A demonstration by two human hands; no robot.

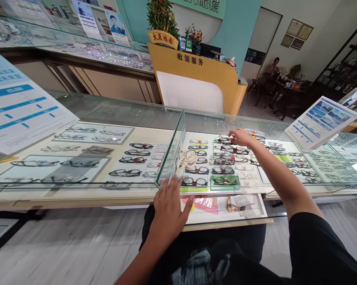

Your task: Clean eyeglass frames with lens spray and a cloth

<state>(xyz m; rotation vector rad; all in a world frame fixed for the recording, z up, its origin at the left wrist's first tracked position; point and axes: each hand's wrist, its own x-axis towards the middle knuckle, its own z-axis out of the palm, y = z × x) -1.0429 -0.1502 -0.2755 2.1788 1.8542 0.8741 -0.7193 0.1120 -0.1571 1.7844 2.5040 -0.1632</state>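
Eyeglasses (pixel 197 181) all over this display case, and I'm working it from far off through one head camera, so bear with me. My right hand (pixel 240 137) is stretched out over the far rows, fingers curled and pointing down by a dark frame (pixel 223 141) with others packed around it. Can't tell if the fingertips have a grip on anything or are just touching; the back of the hand and the small size of it all hide that. So that's where the action is: far side of the case, right of the glass divider (pixel 172 148).

My left hand (pixel 171 206) is just parked at the near edge by the foot of that divider, fingers spread and relaxed, nothing grasped that I can see. Below it there's a pulled-out drawer (pixel 260 209) with a pink sheet (pixel 206 206) in it, and a crumpled beige cloth (pixel 188 159) sits beside the glass.

I'd call this step handling frames in the back rows. Next move, imo, calls for a light pinch on just one frame and a straight lift, since the neighbours sit close enough to snag.
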